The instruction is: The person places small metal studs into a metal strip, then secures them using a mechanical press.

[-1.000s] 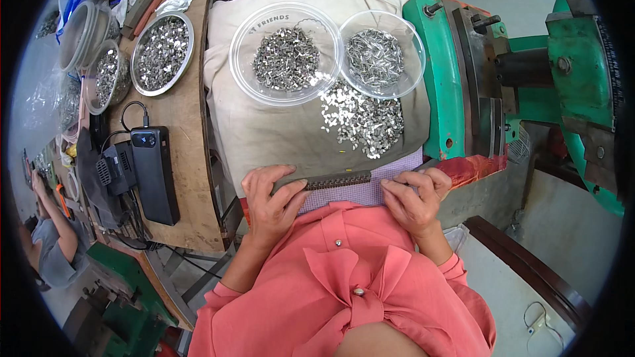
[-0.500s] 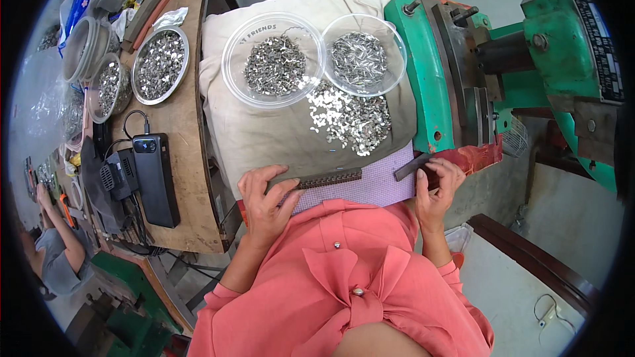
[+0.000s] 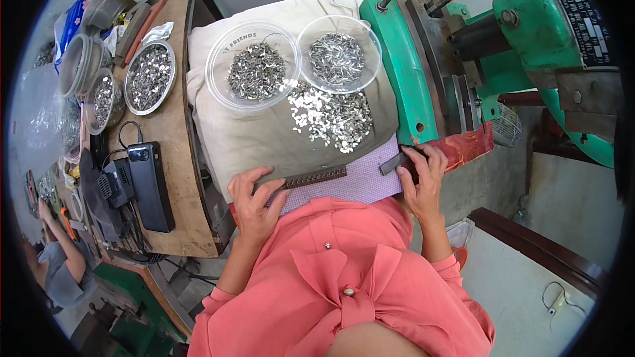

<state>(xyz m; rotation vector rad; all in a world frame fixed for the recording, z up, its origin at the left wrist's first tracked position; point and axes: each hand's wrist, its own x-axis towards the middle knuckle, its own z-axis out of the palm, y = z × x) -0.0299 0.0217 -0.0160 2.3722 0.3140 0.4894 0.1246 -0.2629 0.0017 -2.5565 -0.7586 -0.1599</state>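
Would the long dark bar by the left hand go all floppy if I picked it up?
Probably not: the long dark bar looks straight, so it's likely stiff. Its metal-like look suggests it's heavy for its size. The notchy row along it might make it less slippery.

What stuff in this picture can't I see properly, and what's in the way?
All in the head view:
Left end of the toothed strip: partly hidden by the left hand.
One end of the dark bar: covered by the right hand.
Top of the green machine: cut off by the upper edge.
Part of the other person: lost in the dark rim at left.
Single bits in the metal pile: too small and shiny.
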